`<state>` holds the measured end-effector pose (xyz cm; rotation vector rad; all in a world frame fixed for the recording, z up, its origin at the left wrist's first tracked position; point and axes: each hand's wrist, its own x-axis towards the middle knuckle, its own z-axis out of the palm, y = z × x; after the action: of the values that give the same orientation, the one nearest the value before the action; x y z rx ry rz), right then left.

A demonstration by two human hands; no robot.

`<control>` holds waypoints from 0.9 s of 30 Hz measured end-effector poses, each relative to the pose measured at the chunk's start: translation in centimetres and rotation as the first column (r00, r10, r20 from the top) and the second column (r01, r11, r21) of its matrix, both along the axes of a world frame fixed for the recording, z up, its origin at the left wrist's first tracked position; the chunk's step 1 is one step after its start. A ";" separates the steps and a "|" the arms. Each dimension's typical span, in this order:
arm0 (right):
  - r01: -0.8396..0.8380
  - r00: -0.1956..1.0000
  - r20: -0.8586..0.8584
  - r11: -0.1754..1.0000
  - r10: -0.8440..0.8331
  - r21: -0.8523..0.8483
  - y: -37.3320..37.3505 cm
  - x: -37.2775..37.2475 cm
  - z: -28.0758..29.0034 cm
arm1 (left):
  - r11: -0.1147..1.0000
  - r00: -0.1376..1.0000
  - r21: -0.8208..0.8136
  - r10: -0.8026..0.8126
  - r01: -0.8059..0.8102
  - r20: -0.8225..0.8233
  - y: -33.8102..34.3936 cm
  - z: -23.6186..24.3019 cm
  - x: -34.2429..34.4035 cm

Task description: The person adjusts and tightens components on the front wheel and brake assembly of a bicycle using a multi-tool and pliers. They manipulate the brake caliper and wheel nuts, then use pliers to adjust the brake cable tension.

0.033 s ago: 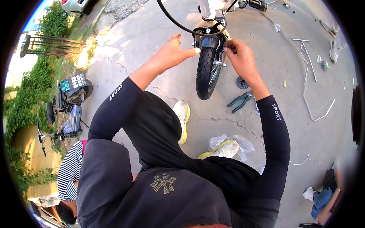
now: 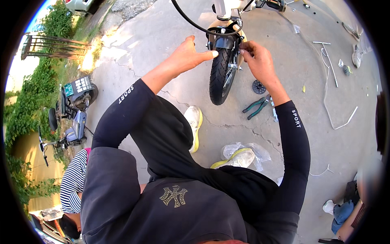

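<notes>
Front wheel seated beneath its fender; attention at the wheel's right side, completion unconfirmed.
Right hand [image 2: 260, 61]: thumb and fingertips drawn close at the right side of the front wheel [image 2: 219, 81]; whether they grip a part cannot be told. Left hand [image 2: 187, 55]: fingers and thumb spread apart, thumb tip over the tire's upper left edge, contact unclear. The wheel stands below the black fender [image 2: 224, 42], near the black cable [image 2: 191, 24], so mounting appears largely done; fastening on the right side is judged unfinished. On the concrete ground [image 2: 235, 130], green-handled pliers [image 2: 256, 109] and a black disc [image 2: 258, 87] lie near the wheel, a T-handle wrench [image 2: 331, 65] farther right, all three out of hand.
</notes>
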<state>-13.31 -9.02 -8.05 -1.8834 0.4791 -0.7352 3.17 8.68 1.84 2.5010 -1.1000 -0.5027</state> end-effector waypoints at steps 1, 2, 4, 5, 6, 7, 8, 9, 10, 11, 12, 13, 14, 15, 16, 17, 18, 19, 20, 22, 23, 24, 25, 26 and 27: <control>-0.015 1.000 -0.006 1.000 0.015 0.014 -0.3 -0.1 0.0 | 1.000 0.999 0.015 -0.009 0.008 0.046 -0.5 -0.8 -0.6; -0.014 0.999 -0.050 0.999 0.016 0.045 -0.5 -0.2 0.0 | 0.999 0.994 0.031 -0.016 0.013 0.104 -1.1 -1.4 -1.2; -0.021 0.997 -0.072 0.999 0.018 -0.049 -0.7 -0.4 0.2 | 0.997 0.991 -0.057 0.053 -0.046 0.122 -2.5 -2.7 -3.6; -0.021 0.995 -0.095 0.996 0.012 -0.092 -0.7 -0.5 0.3 | 0.991 0.988 -0.120 0.073 -0.057 0.133 -3.1 -3.2 -4.8; -0.016 0.994 -0.111 0.990 0.001 -0.139 -0.6 -0.5 0.4 | 0.982 0.974 -0.142 0.152 -0.128 0.168 -3.6 -3.6 -5.9; 0.005 0.993 -0.120 0.988 -0.024 -0.155 -0.6 -0.4 0.5 | 0.966 0.957 -0.189 0.213 -0.176 0.198 -4.0 -4.1 -7.0; 0.020 0.991 -0.124 0.984 -0.043 -0.179 -0.6 -0.3 0.6 | 0.944 0.933 -0.240 0.281 -0.226 0.224 -4.5 -4.5 -7.8; 0.030 0.993 -0.106 0.977 -0.054 -0.212 -0.4 -0.2 0.6 | 0.915 0.902 -0.252 0.372 -0.316 0.218 -4.9 -5.1 -8.7; 0.041 0.991 -0.110 0.963 -0.073 -0.268 -0.3 -0.3 0.5 | 0.898 0.889 -0.285 0.402 -0.335 0.218 -5.1 -5.4 -9.1; 0.055 0.992 -0.086 0.941 -0.089 -0.335 -0.2 -0.2 0.4 | 0.883 0.880 -0.288 0.434 -0.372 0.194 -5.3 -5.7 -9.3; 0.078 0.990 -0.074 0.910 -0.118 -0.407 -0.2 0.0 0.3 | 0.867 0.872 -0.294 0.461 -0.402 0.168 -5.7 -6.0 -9.2; 0.087 0.992 -0.043 0.891 -0.118 -0.446 -0.1 0.0 0.2 | 0.879 0.877 -0.305 0.436 -0.367 0.200 -5.6 -6.2 -8.8; 0.088 0.992 -0.038 0.874 -0.120 -0.479 0.0 0.0 0.1 | 0.886 0.876 -0.296 0.427 -0.356 0.224 -5.5 -6.3 -8.4; 0.074 0.988 -0.078 0.860 -0.131 -0.504 0.1 0.1 0.0 | 0.896 0.881 -0.277 0.412 -0.346 0.233 -5.5 -6.3 -7.7; 0.086 0.992 -0.034 0.851 -0.121 -0.518 0.1 0.1 0.0 | 0.903 0.881 -0.274 0.399 -0.330 0.255 -5.4 -6.3 -7.0; 0.082 0.992 -0.039 0.851 -0.120 -0.519 0.3 0.3 0.0 | 0.896 0.864 -0.336 0.397 -0.291 0.310 -5.1 -6.5 -6.9; 0.089 0.993 -0.014 0.845 -0.114 -0.527 0.4 0.4 0.1 | 0.901 0.871 -0.340 0.379 -0.270 0.312 -4.9 -6.5 -6.5; 0.087 0.992 -0.028 0.837 -0.121 -0.541 0.5 0.5 0.1 | 0.900 0.869 -0.363 0.366 -0.239 0.334 -4.6 -6.6 -6.3; 0.088 0.993 -0.018 0.824 -0.119 -0.560 0.6 0.7 0.1 | 0.903 0.871 -0.370 0.352 -0.220 0.342 -4.3 -6.7 -6.1; 0.094 0.994 0.010 0.800 -0.109 -0.593 0.8 1.0 0.1 | 0.903 0.885 -0.394 0.315 -0.169 0.343 -3.7 -6.7 -5.6; 0.099 0.994 0.026 0.792 -0.105 -0.603 0.9 1.0 0.0 | 0.911 0.905 -0.385 0.283 -0.149 0.319 -3.4 -6.6 -5.2; 0.100 0.994 0.026 0.789 -0.106 -0.606 1.0 1.1 -0.1 | 0.917 0.922 -0.380 0.246 -0.122 0.298 -3.2 -6.5 -4.8; 0.112 0.993 0.045 0.785 -0.106 -0.609 1.0 1.2 -0.3 | 0.905 0.930 -0.414 0.229 -0.095 0.288 -3.1 -6.6 -4.7; 0.113 0.993 0.044 0.788 -0.109 -0.605 1.0 1.2 -0.4 | 0.892 0.937 -0.447 0.210 -0.067 0.279 -3.0 -6.5 -4.5; 0.128 0.992 0.070 0.787 -0.108 -0.604 1.0 1.2 -0.6 | 0.880 0.945 -0.473 0.186 -0.038 0.270 -2.9 -6.5 -4.3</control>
<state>-12.14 -8.03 -8.67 -2.4528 0.3634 -1.0992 -1.17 5.78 -4.66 2.2325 -1.0218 0.1843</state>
